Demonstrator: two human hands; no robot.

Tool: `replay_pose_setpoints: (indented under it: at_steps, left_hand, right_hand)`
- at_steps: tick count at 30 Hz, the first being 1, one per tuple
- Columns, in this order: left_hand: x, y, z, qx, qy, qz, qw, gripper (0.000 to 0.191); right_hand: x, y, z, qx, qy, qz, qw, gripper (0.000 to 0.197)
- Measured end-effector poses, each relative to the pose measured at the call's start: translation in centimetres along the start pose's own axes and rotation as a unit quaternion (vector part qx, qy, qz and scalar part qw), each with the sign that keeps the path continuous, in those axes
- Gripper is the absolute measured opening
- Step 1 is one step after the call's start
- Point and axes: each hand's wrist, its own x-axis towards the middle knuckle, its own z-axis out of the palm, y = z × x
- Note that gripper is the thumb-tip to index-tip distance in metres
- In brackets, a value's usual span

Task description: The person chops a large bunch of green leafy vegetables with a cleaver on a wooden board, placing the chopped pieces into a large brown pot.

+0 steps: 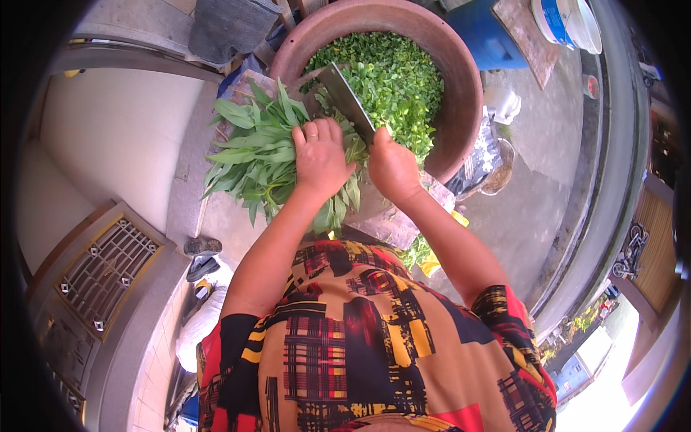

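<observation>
My left hand (323, 156) presses down on a bunch of long-leaved greens (256, 148), fingers spread over the stems and leaves. In my right hand (394, 164) is the handle of a cleaver (346, 100), its broad blade angled up and to the left beside the cut end of the bunch. Under the greens lies a wooden board (378, 213), mostly covered. Beyond the blade, a large clay-coloured basin (459, 70) holds a heap of chopped greens (388, 81). My right hand hides the cleaver's handle.
A blue barrel (480, 35) stands at the far right of the basin, with a wooden panel (526, 38) and a white bucket (572, 24) on it. Right of the basin are a white container (503, 103) and a basket (499, 167). Shoes (202, 247) lie at left.
</observation>
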Motion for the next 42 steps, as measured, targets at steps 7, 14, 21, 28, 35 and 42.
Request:
replay_pose_setpoints:
  at_steps: [7, 14, 21, 28, 35, 42]
  left_hand:
    - [-0.2, -0.2, 0.1, 0.003, 0.000, -0.002, 1.000, 0.082]
    - [0.0, -0.2, -0.5, 0.003, -0.045, -0.006, 0.999, 0.087]
    - [0.3, 0.0, -0.5, 0.009, -0.029, -0.007, 1.000, 0.090]
    - [-0.7, -0.7, -0.6, -0.016, -0.021, 0.008, 1.000, 0.096]
    - [-0.3, -0.4, -0.7, 0.016, 0.003, 0.048, 0.999, 0.087]
    - [3.2, -1.1, -4.4, 0.065, -0.103, 0.038, 0.992, 0.050]
  right_hand:
    - [-1.2, -0.9, -5.5, 0.008, -0.006, -0.027, 1.000, 0.015]
    - [-6.3, -0.3, -6.7, -0.027, -0.064, -0.027, 0.997, 0.020]
    - [-1.1, -0.8, -0.2, 0.005, -0.029, -0.004, 1.000, 0.021]
    - [-1.7, -1.2, -2.0, -0.017, -0.069, -0.032, 0.997, 0.022]
    - [-1.9, 6.8, -2.5, -0.056, 0.048, -0.090, 0.993, 0.020]
    - [-4.9, 8.3, -6.6, 0.118, 0.147, 0.008, 0.982, 0.021]
